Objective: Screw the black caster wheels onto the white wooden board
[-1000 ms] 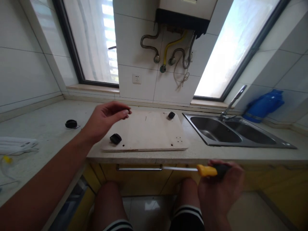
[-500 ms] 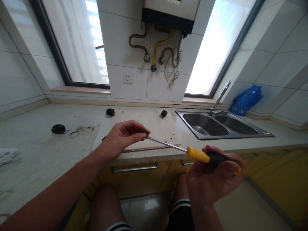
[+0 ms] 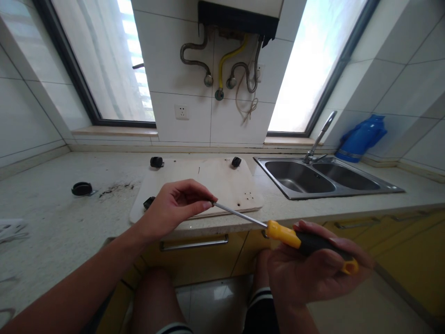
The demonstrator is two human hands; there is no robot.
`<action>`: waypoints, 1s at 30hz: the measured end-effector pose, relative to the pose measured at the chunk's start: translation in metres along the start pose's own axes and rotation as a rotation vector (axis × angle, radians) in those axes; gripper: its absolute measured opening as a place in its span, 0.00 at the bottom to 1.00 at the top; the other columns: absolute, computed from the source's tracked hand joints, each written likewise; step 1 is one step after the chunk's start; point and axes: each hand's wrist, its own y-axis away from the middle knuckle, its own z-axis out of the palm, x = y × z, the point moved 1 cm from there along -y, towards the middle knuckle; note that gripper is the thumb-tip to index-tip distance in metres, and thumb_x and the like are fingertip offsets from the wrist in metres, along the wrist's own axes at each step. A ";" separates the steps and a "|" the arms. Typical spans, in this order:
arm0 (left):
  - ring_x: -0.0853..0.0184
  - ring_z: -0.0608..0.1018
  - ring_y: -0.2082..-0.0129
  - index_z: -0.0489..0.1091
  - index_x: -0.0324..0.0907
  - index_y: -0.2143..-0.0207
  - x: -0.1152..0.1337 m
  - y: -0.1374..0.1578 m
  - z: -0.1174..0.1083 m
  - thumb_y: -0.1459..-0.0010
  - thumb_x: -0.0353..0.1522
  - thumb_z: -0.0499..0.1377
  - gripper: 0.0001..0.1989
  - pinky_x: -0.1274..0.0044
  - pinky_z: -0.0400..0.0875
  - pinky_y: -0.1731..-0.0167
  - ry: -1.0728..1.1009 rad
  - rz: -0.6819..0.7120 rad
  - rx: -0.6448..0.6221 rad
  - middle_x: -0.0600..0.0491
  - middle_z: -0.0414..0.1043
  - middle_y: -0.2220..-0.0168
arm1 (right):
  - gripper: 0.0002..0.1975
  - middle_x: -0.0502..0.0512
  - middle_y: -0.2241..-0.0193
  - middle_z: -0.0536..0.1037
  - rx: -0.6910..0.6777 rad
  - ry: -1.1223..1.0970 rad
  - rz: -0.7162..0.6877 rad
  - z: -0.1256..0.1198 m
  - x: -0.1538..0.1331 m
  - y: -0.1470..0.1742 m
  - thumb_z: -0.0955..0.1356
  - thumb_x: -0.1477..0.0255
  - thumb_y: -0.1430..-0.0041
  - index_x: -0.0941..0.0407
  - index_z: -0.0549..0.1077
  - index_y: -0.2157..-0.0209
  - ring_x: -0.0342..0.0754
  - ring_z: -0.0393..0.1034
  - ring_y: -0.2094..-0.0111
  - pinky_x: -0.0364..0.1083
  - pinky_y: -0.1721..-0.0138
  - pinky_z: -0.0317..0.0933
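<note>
A screwdriver (image 3: 283,234) with a yellow and black handle lies in my right hand (image 3: 313,273), its fingers wrapped round the grip. The metal shaft slants up and left to the fingertips of my left hand (image 3: 181,204). There, thumb and forefinger pinch a tiny dark piece at the screwdriver's tip, too small to make out. Both hands are held in front of a pale board (image 3: 208,178) on the counter. Black casters stand on its corners: a back left caster (image 3: 156,162), a back right caster (image 3: 236,162) and a front left caster (image 3: 149,202), partly behind my left hand.
A loose black caster (image 3: 82,188) lies on the counter (image 3: 48,176) at the left, near dark crumbs (image 3: 118,188). At the right are a double sink (image 3: 299,178), a faucet (image 3: 318,139) and a blue object (image 3: 361,139). Yellow drawers (image 3: 194,260) front the counter.
The screwdriver's handle has tilted slightly lower at its right end, with my right hand. Its tip and my left fingertips sit a little lower; the front left caster shows more. The view has shifted slightly.
</note>
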 end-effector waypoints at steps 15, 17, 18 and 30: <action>0.63 0.91 0.62 0.87 0.46 0.63 -0.032 -0.015 0.037 0.38 0.29 0.77 0.04 0.79 0.88 0.59 -0.056 0.252 0.119 0.50 0.89 0.64 | 0.24 0.47 0.68 0.88 0.026 -0.006 0.592 -0.024 0.039 -0.009 0.82 0.53 0.38 0.52 0.71 0.58 0.43 0.82 0.69 0.36 0.76 0.74; 0.63 0.92 0.62 0.87 0.46 0.62 -0.037 -0.029 0.046 0.38 0.29 0.77 0.05 0.77 0.89 0.57 -0.059 0.275 0.146 0.51 0.89 0.64 | 0.27 0.48 0.68 0.88 0.062 0.019 0.696 -0.025 0.056 -0.016 0.83 0.50 0.42 0.52 0.71 0.60 0.43 0.82 0.70 0.34 0.79 0.70; 0.62 0.92 0.61 0.86 0.45 0.61 -0.038 -0.038 0.052 0.38 0.28 0.77 0.05 0.76 0.89 0.56 -0.056 0.289 0.154 0.51 0.89 0.63 | 0.29 0.48 0.68 0.88 0.084 0.022 0.730 -0.026 0.065 -0.021 0.84 0.48 0.45 0.53 0.71 0.60 0.42 0.82 0.71 0.34 0.79 0.69; 0.53 0.83 0.39 0.76 0.48 0.40 -0.115 -0.252 0.085 0.38 0.42 0.74 0.26 0.60 0.80 0.41 -0.137 0.404 0.272 0.43 0.81 0.35 | 0.26 0.45 0.69 0.82 -0.033 -0.012 0.260 0.056 0.184 -0.156 0.81 0.50 0.39 0.49 0.67 0.58 0.46 0.83 0.67 0.39 0.77 0.69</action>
